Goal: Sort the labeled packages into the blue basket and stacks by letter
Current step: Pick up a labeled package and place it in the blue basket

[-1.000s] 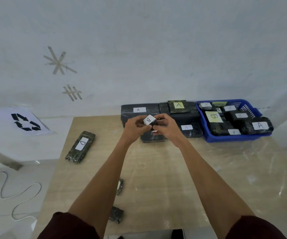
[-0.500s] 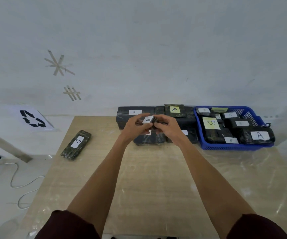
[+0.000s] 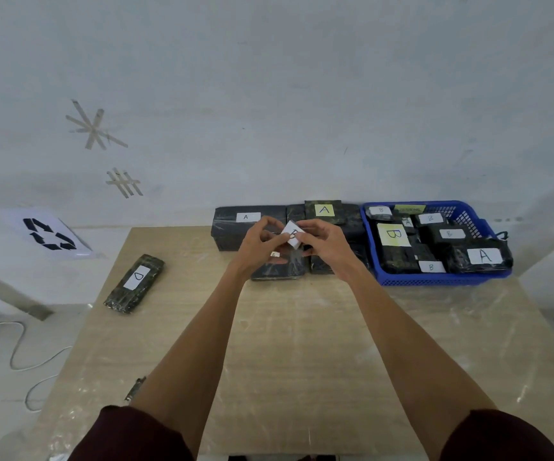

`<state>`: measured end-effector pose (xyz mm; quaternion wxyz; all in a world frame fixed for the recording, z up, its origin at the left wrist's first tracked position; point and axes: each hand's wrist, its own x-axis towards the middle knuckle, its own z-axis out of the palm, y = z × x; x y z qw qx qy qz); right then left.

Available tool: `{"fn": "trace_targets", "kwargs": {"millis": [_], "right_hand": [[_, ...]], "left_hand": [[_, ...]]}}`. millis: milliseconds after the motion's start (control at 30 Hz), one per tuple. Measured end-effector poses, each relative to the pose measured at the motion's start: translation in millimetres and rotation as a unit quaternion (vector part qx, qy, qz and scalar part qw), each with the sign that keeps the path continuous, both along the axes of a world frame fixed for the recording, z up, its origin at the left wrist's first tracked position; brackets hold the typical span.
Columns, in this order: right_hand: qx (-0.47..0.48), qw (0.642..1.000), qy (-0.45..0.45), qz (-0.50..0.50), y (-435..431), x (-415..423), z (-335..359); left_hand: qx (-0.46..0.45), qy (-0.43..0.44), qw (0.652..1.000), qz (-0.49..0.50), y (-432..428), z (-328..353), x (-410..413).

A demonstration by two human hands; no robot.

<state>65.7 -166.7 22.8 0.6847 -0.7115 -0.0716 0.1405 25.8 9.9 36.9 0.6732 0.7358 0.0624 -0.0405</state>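
Both hands hold one small dark package with a white B label (image 3: 293, 237) above the table's far middle. My left hand (image 3: 262, 249) grips its left side and my right hand (image 3: 323, 244) grips its right side. Behind and under the hands stand dark packages marked A (image 3: 247, 221), one with a yellow A label (image 3: 323, 211). The blue basket (image 3: 435, 280) at the far right holds several dark packages labeled B and A. A long package marked D (image 3: 136, 283) lies alone at the table's left.
The wooden table (image 3: 302, 344) reaches to the wall. A small dark object (image 3: 135, 389) pokes out beside my left forearm near the front left. A recycling sign (image 3: 49, 233) and white cables (image 3: 19, 347) lie on the floor at left.
The view has tilted slightly and the hands stay together over the A stack. The small package has turned in my fingers so its B label faces up more.
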Motion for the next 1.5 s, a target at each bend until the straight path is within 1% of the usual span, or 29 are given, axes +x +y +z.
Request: {"fn": "trace_targets", "kwargs": {"millis": [67, 233, 400, 467, 567, 867, 967, 1067, 1167, 1300, 1500], "right_hand": [[0.004, 1.000, 0.007, -0.008, 1.0, 0.9, 1.4], [-0.004, 1.000, 0.007, 0.001, 5.8, -0.6, 5.3], [0.000, 1.000, 0.025, 0.010, 12.5, -5.5, 5.0], [-0.006, 1.000, 0.012, -0.004, 16.4, -6.9, 4.4], [-0.014, 1.000, -0.005, -0.026, 25.1, -8.6, 5.6], [-0.014, 0.999, -0.015, -0.033, 39.1, -10.1, 10.5], [-0.012, 1.000, 0.009, -0.018, 40.7, -9.0, 14.6], [-0.011, 0.998, 0.066, -0.003, 40.9, -7.2, 17.0], [0.001, 0.995, 0.096, 0.001, 41.4, -5.0, 16.7], [0.010, 0.996, 0.088, -0.010, 44.5, -5.5, 15.3], [0.021, 0.997, 0.067, -0.020, 47.1, -5.8, 10.8]], "left_hand": [[0.018, 0.002, 1.000, -0.017, 2.7, 0.9, 3.8], [-0.015, 0.007, 0.999, -0.033, 6.7, 0.6, 7.0], [0.024, -0.026, 0.999, -0.023, 11.7, -3.0, 10.2], [0.040, -0.033, 0.998, -0.029, 14.2, -3.9, 10.4], [0.040, -0.031, 0.999, -0.020, 18.1, -4.6, 8.1], [0.075, -0.061, 0.995, -0.021, 31.6, 1.3, 5.1], [0.076, -0.064, 0.995, -0.021, 36.1, -0.6, 5.2], [0.089, -0.060, 0.994, -0.022, 40.0, -0.5, 5.3], [0.080, -0.066, 0.994, -0.034, 39.9, -0.8, 4.0], [0.069, -0.068, 0.995, -0.036, 39.5, 1.8, 3.3], [0.002, -0.010, 1.000, -0.026, 39.9, 1.6, 5.1]]}}
